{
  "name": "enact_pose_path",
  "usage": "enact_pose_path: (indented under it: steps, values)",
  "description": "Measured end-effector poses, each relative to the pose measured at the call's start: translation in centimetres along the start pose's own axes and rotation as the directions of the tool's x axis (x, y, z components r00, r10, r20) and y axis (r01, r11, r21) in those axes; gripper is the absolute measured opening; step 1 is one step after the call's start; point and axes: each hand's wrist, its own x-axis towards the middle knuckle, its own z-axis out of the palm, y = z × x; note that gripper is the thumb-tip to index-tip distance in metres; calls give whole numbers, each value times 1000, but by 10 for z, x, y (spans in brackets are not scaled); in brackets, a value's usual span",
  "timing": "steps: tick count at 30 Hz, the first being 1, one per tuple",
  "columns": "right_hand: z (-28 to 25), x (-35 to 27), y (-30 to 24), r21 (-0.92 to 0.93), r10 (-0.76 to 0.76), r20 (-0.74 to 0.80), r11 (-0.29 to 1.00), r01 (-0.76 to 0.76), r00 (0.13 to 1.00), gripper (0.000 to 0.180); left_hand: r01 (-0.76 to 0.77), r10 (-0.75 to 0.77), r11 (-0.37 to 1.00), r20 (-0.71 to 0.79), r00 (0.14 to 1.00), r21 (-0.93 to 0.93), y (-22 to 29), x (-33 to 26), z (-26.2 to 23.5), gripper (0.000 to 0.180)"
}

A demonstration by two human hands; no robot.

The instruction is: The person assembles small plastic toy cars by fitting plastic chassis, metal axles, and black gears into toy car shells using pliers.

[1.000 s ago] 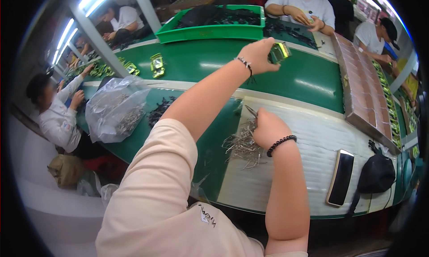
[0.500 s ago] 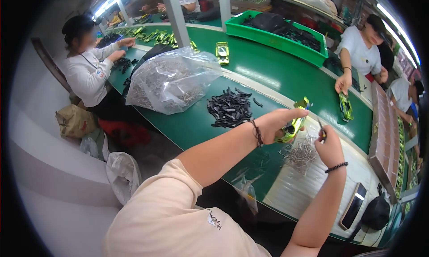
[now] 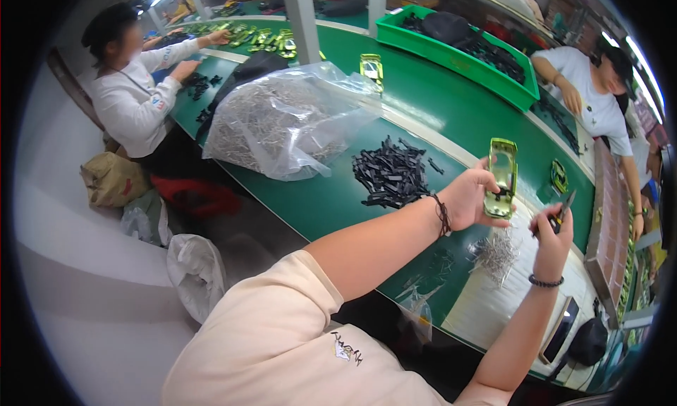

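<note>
Shell (image 3: 502, 177), a shiny yellow-green metal part, now stands upright in the left hand (image 3: 469, 200), fingers closed round its lower half, lifted off the green belt (image 3: 451, 106). At three o'clock of it the right hand (image 3: 552, 235) pinches a thin dark tool (image 3: 564, 208), raised off the pile of pins (image 3: 496, 252) at six o'clock and brought near. Black clips (image 3: 391, 173) lie at nine o'clock. Fitting looks about to begin.

I see a shiny gold-green metal plate (image 3: 501, 177), oblong with rounded ends and an opening near its lower end, held upright above the green table (image 3: 437, 110) in my left hand (image 3: 467, 200). Just beside it, my right hand (image 3: 553, 231) pinches dark slim tweezers (image 3: 564, 208), tilted, above a pile of thin silver pins (image 3: 496, 252) lying on that table.
</note>
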Motion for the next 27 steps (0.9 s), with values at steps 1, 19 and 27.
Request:
enact_pose_path:
  steps: [1,19,27]
  values:
    - [12,-1,0,170,-70,10,983,67,998,17,-100,106,988,-49,993,121,0,-4,1,73]
    - [60,-26,3,-103,-447,53,887,450,893,24,-161,148,968,80,986,193,0,-13,9,62]
    - [62,-25,5,-20,-389,50,920,391,920,24,-193,174,958,108,979,211,4,-13,7,60]
